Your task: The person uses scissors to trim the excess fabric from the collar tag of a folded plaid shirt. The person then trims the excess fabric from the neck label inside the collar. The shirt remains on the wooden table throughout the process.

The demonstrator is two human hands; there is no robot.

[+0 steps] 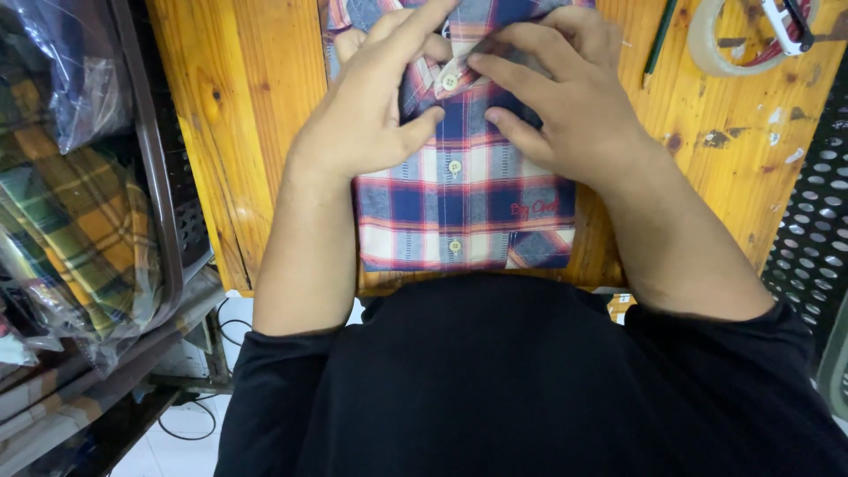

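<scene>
folded plaid shirt [459, 190] lies flat on the wooden table [247, 106], front side up, placket running down the middle, three pale buttons visible. red, blue and cream check. chest pocket with red stitched lettering sits on the shirt's lower right corner as seen from the head camera. the shirt's near edge is at the table's near edge, just in front of the person's black top.

step in hand, by my read: working the collar end of the placket, around the top button [450, 81]. left hand [371, 115] rests on the fabric left of the placket, thumb pressed just below that button, index finger stretched up toward the collar. right hand [565, 106] covers the right side, fingertips pinching or pressing the cloth at the button. neither hand is clenched; both lie flat with fingertips nipping fabric. whether the right fingers actually hold the button edge, cannot tell, they overlap.

next move likely calls for fine fingertip work at the placket while the palms keep the fold from shifting; collar itself is cut off at the frame's top.

around it: roll of clear tape [733, 40] at the table's far right, a green pencil [661, 35] beside it. left of the table, bagged plaid shirts [79, 221] in yellow-green check stacked on a shelf. perforated black metal panel [817, 212] on the right.
</scene>
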